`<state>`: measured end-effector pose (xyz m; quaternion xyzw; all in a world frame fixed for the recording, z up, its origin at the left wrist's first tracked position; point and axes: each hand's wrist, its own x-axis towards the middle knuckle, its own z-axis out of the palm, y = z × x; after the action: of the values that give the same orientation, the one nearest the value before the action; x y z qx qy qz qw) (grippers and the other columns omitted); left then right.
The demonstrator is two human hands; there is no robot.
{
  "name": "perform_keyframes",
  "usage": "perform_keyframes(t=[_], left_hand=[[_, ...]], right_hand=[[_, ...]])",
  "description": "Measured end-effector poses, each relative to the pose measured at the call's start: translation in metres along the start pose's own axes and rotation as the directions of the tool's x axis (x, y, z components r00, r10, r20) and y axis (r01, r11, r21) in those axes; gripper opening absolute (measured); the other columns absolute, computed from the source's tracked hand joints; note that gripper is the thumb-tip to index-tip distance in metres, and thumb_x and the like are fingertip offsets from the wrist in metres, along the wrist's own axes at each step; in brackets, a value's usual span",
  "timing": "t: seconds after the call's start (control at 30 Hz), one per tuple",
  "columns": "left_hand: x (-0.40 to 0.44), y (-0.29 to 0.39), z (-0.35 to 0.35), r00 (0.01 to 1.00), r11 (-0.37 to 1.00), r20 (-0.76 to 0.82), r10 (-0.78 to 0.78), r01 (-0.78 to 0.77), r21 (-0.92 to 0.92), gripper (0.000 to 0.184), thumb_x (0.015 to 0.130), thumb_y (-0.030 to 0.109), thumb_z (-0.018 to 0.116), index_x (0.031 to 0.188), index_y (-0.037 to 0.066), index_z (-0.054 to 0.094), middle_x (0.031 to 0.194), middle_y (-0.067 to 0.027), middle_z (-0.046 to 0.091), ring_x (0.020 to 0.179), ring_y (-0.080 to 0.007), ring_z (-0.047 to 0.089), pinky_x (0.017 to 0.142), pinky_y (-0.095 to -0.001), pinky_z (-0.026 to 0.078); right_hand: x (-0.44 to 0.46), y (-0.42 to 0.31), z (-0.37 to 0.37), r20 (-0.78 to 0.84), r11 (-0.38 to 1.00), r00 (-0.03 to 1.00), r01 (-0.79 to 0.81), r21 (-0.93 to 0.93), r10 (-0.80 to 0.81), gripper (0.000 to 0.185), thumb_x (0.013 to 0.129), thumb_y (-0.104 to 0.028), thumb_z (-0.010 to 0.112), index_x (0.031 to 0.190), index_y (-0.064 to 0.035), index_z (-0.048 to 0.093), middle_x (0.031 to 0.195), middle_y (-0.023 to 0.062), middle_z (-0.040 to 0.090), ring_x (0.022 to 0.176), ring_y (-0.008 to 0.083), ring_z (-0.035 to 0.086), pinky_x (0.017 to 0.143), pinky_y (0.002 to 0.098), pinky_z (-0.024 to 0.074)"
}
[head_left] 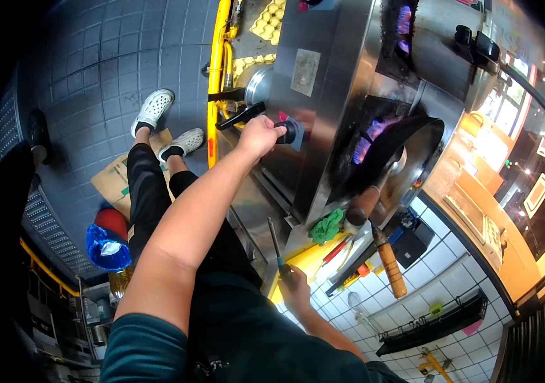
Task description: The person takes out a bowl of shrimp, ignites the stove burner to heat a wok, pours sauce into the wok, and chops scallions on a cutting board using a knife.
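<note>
My left hand (261,136) reaches across to the steel stove front, its fingers closed around a black knob (287,132). Low beside the yellow tray, my right hand (294,292) grips a thin metal rod tool (275,239) with a grey-green handle; its exact kind cannot be made out. On the lit burner (363,143), purple-blue flames show next to a tilted black wok (384,150). A brown wok handle (365,205) points toward me. A crumpled green cloth (328,226) lies at the stove's edge near my right hand.
A second lit burner (403,29) is farther along. Knives and a wooden-handled utensil (389,263) lie by the yellow tray (307,263). Yellow pipes (213,83) run beside the stove. Cardboard (111,180) and a blue-lined bin (108,247) are on the floor; another person's shoe (38,129) shows at left.
</note>
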<state>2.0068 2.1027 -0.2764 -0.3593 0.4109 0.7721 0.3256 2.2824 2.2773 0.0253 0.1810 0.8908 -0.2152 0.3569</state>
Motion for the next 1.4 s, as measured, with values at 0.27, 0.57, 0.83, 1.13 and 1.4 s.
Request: perform_keyframes(t=[0.27, 0.57, 0.83, 1.13, 1.4], left_hand=[[-0.004, 0.006, -0.002, 0.999, 1.000, 0.013, -0.030, 0.030, 0.002, 0.025, 0.090, 0.016, 0.077, 0.082, 0.006, 0.055, 0.070, -0.0051, 0.062, 0.053, -0.0141, 0.059, 0.047, -0.0296, 0.047], [-0.003, 0.002, 0.000, 1.000, 1.000, -0.005, -0.009, 0.009, 0.008, 0.026, 0.089, 0.019, 0.078, 0.083, 0.006, 0.056, 0.067, -0.0059, 0.061, 0.050, -0.0151, 0.056, 0.046, -0.0325, 0.044], [-0.007, 0.006, 0.000, 1.000, 0.998, -0.029, -0.004, 0.006, 0.062, 0.027, 0.087, 0.022, 0.079, 0.083, 0.005, 0.058, 0.069, -0.0086, 0.063, 0.057, -0.0178, 0.059, 0.053, -0.0359, 0.046], [-0.003, -0.005, 0.003, 0.992, 0.970, -0.073, 0.106, -0.087, 0.229, 0.033, 0.085, 0.031, 0.079, 0.083, 0.003, 0.061, 0.078, -0.0150, 0.068, 0.075, -0.0272, 0.065, 0.071, -0.0411, 0.051], [-0.018, -0.003, -0.023, 0.979, 0.845, 0.027, 0.202, -0.189, 0.500, 0.057, 0.085, 0.051, 0.073, 0.106, -0.002, 0.068, 0.103, -0.0241, 0.072, 0.099, -0.0382, 0.070, 0.088, -0.0434, 0.054]], right_hand=[[0.003, -0.007, -0.001, 0.018, 1.000, 1.000, -0.017, -0.004, 0.017, 0.061, 0.090, -0.008, 0.077, 0.139, -0.0013, 0.042, 0.110, 0.0202, 0.071, 0.098, 0.0253, 0.071, 0.087, 0.0327, 0.0531], [0.003, -0.011, 0.000, 0.005, 1.000, 1.000, 0.001, -0.023, -0.001, 0.061, 0.090, -0.008, 0.077, 0.140, -0.0016, 0.042, 0.111, 0.0204, 0.070, 0.099, 0.0250, 0.071, 0.086, 0.0326, 0.0531], [0.001, -0.005, 0.001, 0.013, 1.000, 1.000, 0.001, -0.002, -0.001, 0.060, 0.091, -0.008, 0.076, 0.140, -0.0016, 0.042, 0.111, 0.0208, 0.071, 0.098, 0.0251, 0.071, 0.087, 0.0330, 0.0533], [-0.005, 0.013, 0.007, -0.014, 0.998, 1.000, 0.022, 0.065, -0.021, 0.060, 0.091, -0.009, 0.076, 0.140, -0.0012, 0.043, 0.112, 0.0213, 0.071, 0.101, 0.0265, 0.071, 0.088, 0.0336, 0.0532], [-0.019, 0.000, -0.001, -0.037, 0.999, 0.999, -0.035, 0.002, 0.035, 0.066, 0.088, -0.011, 0.079, 0.142, -0.0031, 0.042, 0.116, 0.0197, 0.070, 0.105, 0.0237, 0.070, 0.093, 0.0343, 0.0536]])
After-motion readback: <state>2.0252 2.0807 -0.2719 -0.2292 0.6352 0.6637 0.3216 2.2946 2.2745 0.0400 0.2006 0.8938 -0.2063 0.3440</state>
